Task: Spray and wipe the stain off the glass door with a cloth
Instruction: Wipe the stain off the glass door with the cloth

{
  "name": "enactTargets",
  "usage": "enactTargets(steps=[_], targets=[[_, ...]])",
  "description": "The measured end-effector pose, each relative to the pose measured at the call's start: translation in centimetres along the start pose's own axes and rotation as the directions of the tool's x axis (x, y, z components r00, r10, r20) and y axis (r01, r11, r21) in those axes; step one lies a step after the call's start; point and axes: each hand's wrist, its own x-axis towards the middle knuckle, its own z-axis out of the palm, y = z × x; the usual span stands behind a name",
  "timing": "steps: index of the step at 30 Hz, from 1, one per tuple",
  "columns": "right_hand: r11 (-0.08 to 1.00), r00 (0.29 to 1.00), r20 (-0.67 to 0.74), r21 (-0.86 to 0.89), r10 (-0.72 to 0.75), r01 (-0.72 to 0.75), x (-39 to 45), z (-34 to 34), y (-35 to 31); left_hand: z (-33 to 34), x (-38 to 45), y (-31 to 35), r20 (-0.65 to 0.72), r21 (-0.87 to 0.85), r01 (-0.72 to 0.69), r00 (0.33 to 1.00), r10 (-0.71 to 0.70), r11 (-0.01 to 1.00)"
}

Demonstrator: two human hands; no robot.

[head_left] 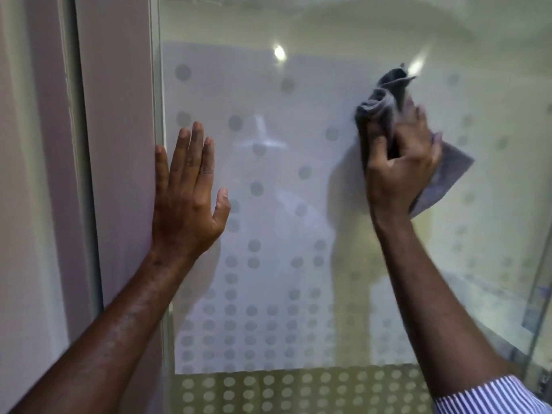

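Note:
The glass door (283,204) fills the middle of the head view, frosted with rows of grey dots and reflecting a room. My left hand (185,192) lies flat and open against the door's left edge, fingers spread and pointing up. My right hand (397,165) is closed on a crumpled grey cloth (379,106) and presses it to the glass at the upper right; one corner of the cloth hangs out below the hand. No spray bottle is in view. I cannot pick out a stain on the glass.
A pale wall and door frame (116,144) run down the left side. A second glass edge with metal fittings (537,339) stands at the lower right. Ceiling lights (279,52) reflect in the upper glass.

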Motion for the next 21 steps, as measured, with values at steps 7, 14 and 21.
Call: enactTargets(steps=[7, 14, 21], targets=[[0.713, 0.658, 0.335, 0.066, -0.674, 0.698, -8.4, 0.7, -3.0, 0.0, 0.0, -0.2, -0.024, -0.017, -0.018, 1.0, 0.018, 1.0], [0.871, 0.912, 0.103, -0.271, -0.397, 0.41, 0.7, -3.4, 7.4, 0.0, -0.2, -0.2, -0.03, -0.045, -0.021, 0.999, 0.02, 0.999], [0.885, 0.878, -0.268, -0.144, 0.396, -0.443, 3.8, -8.9, 14.9, 0.2, -0.2, 0.0, -0.036, -0.064, -0.006, 0.999, 0.004, 0.998]])
